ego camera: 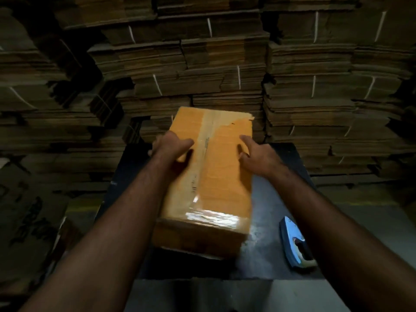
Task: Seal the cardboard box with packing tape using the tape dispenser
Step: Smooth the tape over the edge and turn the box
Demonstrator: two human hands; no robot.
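Fingers (155,143) of the left hand (173,146) grip the box (225,176) edge to steady it; right hand (258,157) rests open. Tape dispenser (295,244) waits at four o'clock on the worktop (265,221).

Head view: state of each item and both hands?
cardboard box: closed, tape strip along top seam, on the table
tape dispenser: lying on table, untouched
left hand: gripping box's left edge
right hand: open, fingers on box top

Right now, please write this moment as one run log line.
box: on table, taped along top seam | left hand: gripping box's left edge | right hand: open, on box top | tape dispenser: on table, untouched
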